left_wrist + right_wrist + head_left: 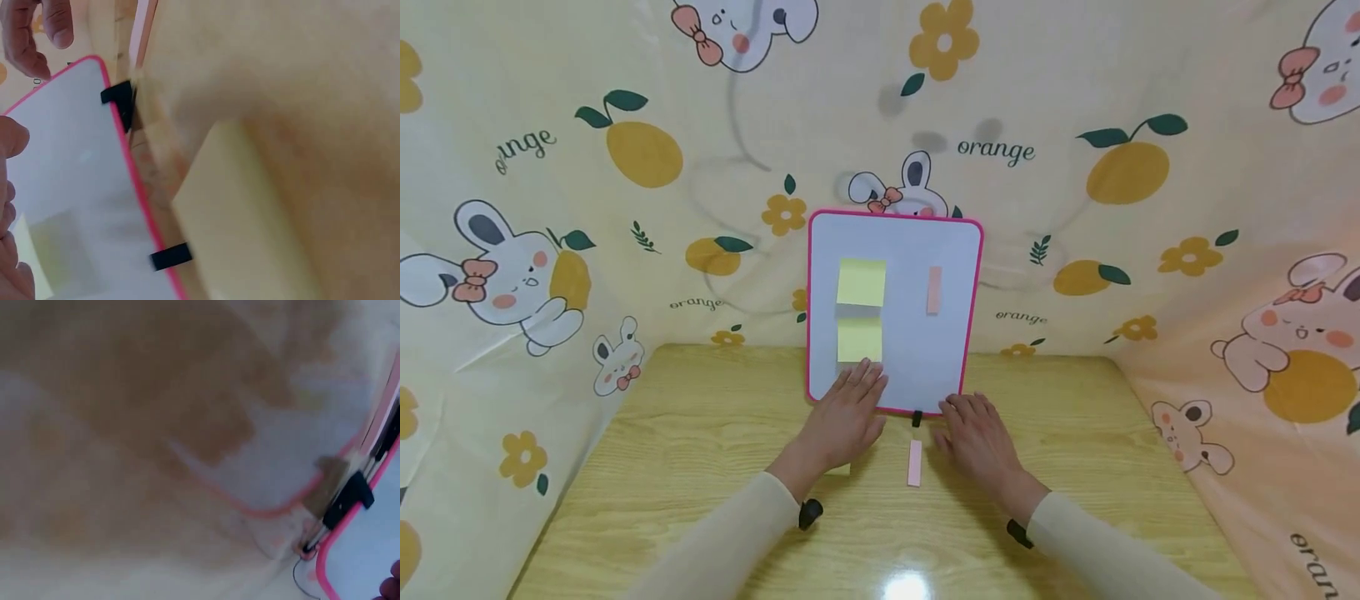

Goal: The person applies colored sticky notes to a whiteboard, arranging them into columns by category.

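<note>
A whiteboard (910, 350) with a pink rim stands tilted back on the table. It bears an upper yellow sticky note (861, 282), a lower yellow sticky note (860, 335) and a narrow pink strip (934, 290). My left hand (842, 421) lies across the board's lower left, fingers straight, tips at the lower note's bottom edge. At the board's lower right corner, the fingertips of my right hand (977, 442) touch the rim, loosely bent. Between the hands lies a pink sticky strip pad (914, 463). A yellow sticky pad (244, 225) lies under my left wrist, mostly hidden in the head view.
Black clips (172, 256) sit on the board's bottom rim. The wooden table (700, 417) meets a printed cloth (1037, 83) with rabbits and oranges behind and at the sides. Black wrist devices (810, 514) show under both forearms. The right wrist view is partly blurred.
</note>
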A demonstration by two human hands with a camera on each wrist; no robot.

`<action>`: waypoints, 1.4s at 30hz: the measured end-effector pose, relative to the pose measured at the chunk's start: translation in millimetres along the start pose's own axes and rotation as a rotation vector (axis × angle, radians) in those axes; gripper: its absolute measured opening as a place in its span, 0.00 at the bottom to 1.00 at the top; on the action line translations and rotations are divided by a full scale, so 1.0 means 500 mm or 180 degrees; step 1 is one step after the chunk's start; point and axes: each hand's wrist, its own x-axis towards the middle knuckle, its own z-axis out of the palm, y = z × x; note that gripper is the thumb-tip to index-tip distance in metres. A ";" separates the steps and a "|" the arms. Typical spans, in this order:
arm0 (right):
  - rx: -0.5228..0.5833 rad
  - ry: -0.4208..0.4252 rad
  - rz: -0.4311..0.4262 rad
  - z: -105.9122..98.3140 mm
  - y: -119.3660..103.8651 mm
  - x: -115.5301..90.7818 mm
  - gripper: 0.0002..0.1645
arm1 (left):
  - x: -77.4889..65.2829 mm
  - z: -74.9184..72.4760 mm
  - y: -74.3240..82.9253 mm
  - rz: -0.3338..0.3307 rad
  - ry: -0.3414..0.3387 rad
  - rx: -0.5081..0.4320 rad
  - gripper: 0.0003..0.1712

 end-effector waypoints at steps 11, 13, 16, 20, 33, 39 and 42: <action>0.0685 -0.0590 -0.0014 -0.010 -0.048 -0.055 0.30 | -0.088 0.069 0.044 -0.0145 -0.0142 -0.0509 0.37; 0.0785 -0.0669 -0.0038 -0.009 -0.054 -0.059 0.30 | -0.098 0.079 0.052 -0.0155 -0.0258 -0.0584 0.37; 0.0827 -0.0730 -0.0133 -0.004 -0.058 -0.062 0.30 | -0.109 0.086 0.061 -0.0173 -0.0423 -0.0681 0.39; 0.0799 -0.0776 -0.0215 -0.002 -0.061 -0.065 0.30 | -0.115 0.086 0.069 -0.0173 -0.0570 -0.0771 0.39; 0.0813 -0.1137 -0.0176 -0.008 -0.072 -0.062 0.34 | -0.120 0.080 0.076 -0.0079 -0.0853 -0.1001 0.45; 0.0801 -0.1197 -0.0216 -0.008 -0.075 -0.063 0.33 | -0.117 0.079 0.076 -0.0018 -0.0924 -0.1023 0.52; 0.0787 -0.1205 -0.0235 -0.008 -0.076 -0.064 0.32 | -0.114 0.080 0.076 -0.0008 -0.0975 -0.0984 0.54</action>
